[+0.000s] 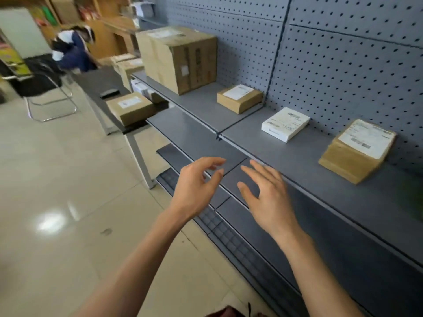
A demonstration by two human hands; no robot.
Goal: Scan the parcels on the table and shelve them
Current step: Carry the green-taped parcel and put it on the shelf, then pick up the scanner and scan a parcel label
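Both bare forearms extend from 6 o'clock toward 12. Left hand (196, 188): back toward the camera, fingers loosely spread and slightly curled, tips pointing to 1 o'clock, holding nothing. Right hand (266, 195): fingers straight, spread, pointing to 11 o'clock, empty. Hands near each other, apparently not touching; edges motion-blurred.

Both your hands hang empty in front of the grey shelf (309, 156), fingers loosely spread. Your left hand (196, 188) and right hand (267, 197) sit side by side, apart, touching nothing. Beyond your right fingertips (253, 161), up on the shelf, lie a white parcel (285, 124) and, further right, a brown padded parcel (357, 149). Past your left fingertips (219, 160), further back, a small brown box (239, 98) sits beside a large carton (178, 58). Far beyond them, another labelled box (130, 107) rests on the dark table (98, 81).
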